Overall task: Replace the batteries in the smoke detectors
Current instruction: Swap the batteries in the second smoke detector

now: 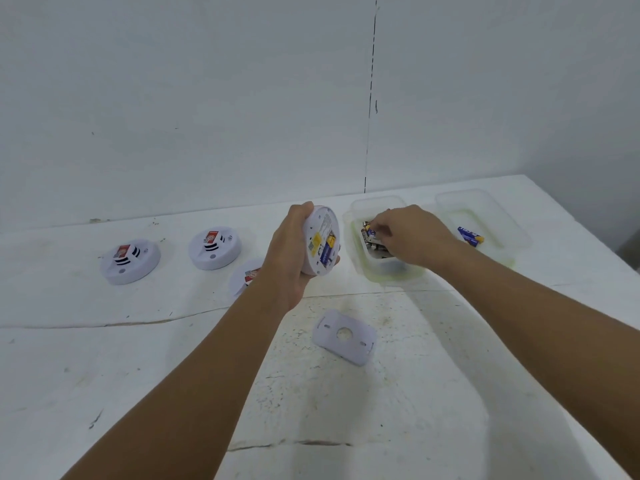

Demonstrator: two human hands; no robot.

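My left hand (289, 251) grips a round white smoke detector (322, 242) tilted on edge above the table, its back facing right, with a blue and yellow battery showing in the open compartment. My right hand (410, 235) reaches into a clear plastic tub (388, 271) and pinches a blue battery (371, 233) among several batteries there. The detector's white mounting plate (344, 337) lies flat on the table in front of me.
Two more detectors (131, 260) (215, 247) sit face up at the left, and a third (246, 276) is partly hidden behind my left forearm. A second clear tub (498, 220) at the right holds blue batteries (470, 236). A white wall stands behind the table.
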